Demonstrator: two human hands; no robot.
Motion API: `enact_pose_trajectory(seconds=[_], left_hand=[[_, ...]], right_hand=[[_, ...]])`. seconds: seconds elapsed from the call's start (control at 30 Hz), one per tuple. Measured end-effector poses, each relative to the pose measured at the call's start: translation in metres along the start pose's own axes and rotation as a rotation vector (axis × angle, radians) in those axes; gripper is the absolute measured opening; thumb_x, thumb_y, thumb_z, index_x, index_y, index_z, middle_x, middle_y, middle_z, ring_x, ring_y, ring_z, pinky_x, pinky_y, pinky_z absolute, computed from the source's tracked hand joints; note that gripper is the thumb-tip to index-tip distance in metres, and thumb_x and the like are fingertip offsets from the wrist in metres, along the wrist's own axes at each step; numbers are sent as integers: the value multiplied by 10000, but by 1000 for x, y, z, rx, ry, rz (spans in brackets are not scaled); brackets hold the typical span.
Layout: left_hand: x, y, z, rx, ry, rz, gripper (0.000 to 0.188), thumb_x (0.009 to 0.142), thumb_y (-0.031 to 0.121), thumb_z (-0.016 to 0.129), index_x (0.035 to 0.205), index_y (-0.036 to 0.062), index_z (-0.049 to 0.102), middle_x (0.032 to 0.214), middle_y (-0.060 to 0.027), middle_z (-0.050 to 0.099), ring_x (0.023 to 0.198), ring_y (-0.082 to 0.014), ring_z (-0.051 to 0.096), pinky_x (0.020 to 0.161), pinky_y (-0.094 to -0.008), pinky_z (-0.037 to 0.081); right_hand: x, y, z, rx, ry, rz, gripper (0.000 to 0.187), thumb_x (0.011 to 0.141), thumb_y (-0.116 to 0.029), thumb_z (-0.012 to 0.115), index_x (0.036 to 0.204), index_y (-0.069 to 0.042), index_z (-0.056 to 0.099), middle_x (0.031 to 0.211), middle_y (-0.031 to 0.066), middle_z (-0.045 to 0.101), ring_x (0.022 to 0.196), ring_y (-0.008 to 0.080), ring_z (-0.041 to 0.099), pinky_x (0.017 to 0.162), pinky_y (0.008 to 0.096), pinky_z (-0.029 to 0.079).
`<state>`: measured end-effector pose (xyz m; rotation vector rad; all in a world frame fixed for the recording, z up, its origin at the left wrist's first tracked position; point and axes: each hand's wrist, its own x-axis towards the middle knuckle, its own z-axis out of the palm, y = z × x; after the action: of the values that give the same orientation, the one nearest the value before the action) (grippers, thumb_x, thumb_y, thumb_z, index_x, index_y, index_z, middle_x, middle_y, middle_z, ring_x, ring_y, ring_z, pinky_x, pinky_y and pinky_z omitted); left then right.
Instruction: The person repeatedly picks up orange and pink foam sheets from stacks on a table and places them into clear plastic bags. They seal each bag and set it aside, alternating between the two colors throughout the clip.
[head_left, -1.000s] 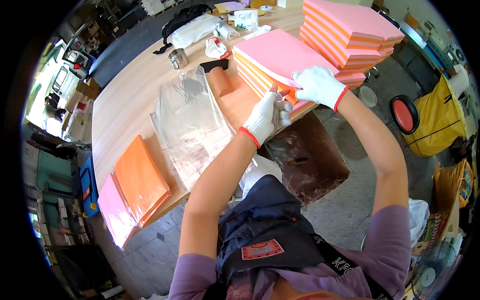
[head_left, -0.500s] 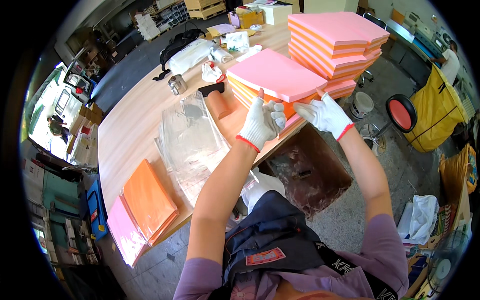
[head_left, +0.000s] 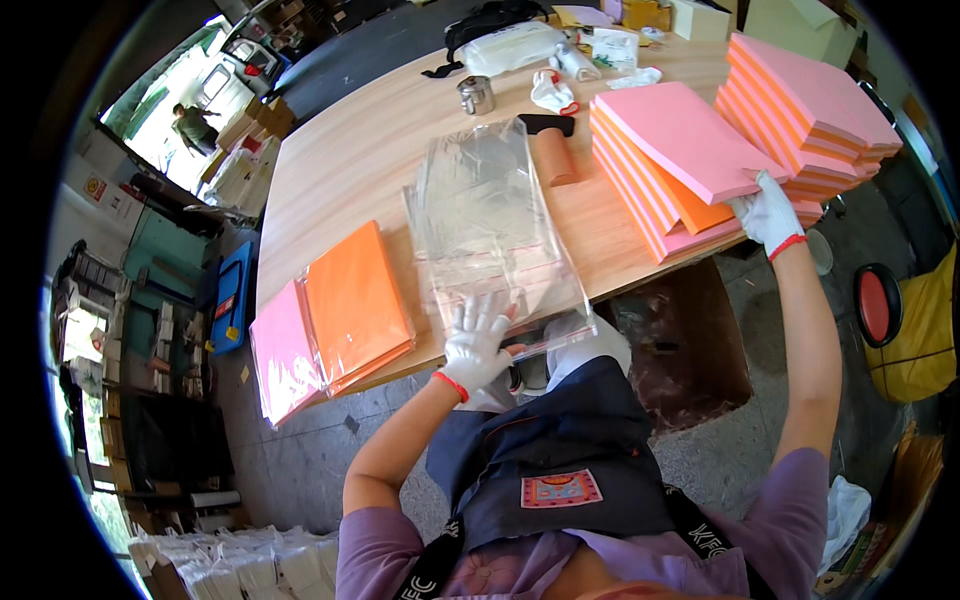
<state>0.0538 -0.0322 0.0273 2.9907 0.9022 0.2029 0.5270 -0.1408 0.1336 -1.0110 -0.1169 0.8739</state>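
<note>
Left hand [head_left: 476,345] fingers spread flat on clear bags [head_left: 490,225]; right hand [head_left: 768,213] fingers grasp pink pad [head_left: 690,140].

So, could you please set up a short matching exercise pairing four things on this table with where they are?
Things:
1. left hand
2. right hand
3. metal cup
4. bagged orange pad

Places:
A. far side of the table, past the bags
B. flat on the clear plastic bags
C. near table edge, left of the bags
D. on the tilted pink and orange stack

Pairs: 1-B, 2-D, 3-A, 4-C
</note>
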Motion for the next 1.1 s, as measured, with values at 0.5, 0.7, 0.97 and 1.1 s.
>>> enact_pose_trajectory(seconds=[0.5,0.7,0.97,1.1], left_hand=[[72,-29,-23,-1,-353,-333,549,746,394,640,1222,145,526,1270,-127,500,1184,-340,452,1005,-458,334],[51,-56,-5,-44,-143,-387,229,826,308,587,999,158,588,1079,-82,555,997,-301,578,732,-413,524],[44,-69,10,-118,-56,-327,224,814,227,573,1024,155,594,993,-97,589,985,-298,573,783,-433,492],[35,-73,12,-316,100,-344,243,768,131,565,1010,136,583,993,-108,590,969,-312,569,791,-429,486]], right_hand=[[-130,34,-6,-64,-97,-124,338,804,-151,628,1110,-25,558,1098,93,598,1030,211,575,877,367,491],[-184,98,19,-191,-390,218,465,732,-182,648,1128,45,561,1048,117,635,925,213,630,829,312,511],[-200,154,7,-233,-406,389,639,683,-278,700,1203,41,510,1097,110,611,985,213,606,871,325,487],[-199,164,-6,-174,-352,384,543,745,-232,644,1200,34,510,1088,115,611,979,206,606,857,328,493]])
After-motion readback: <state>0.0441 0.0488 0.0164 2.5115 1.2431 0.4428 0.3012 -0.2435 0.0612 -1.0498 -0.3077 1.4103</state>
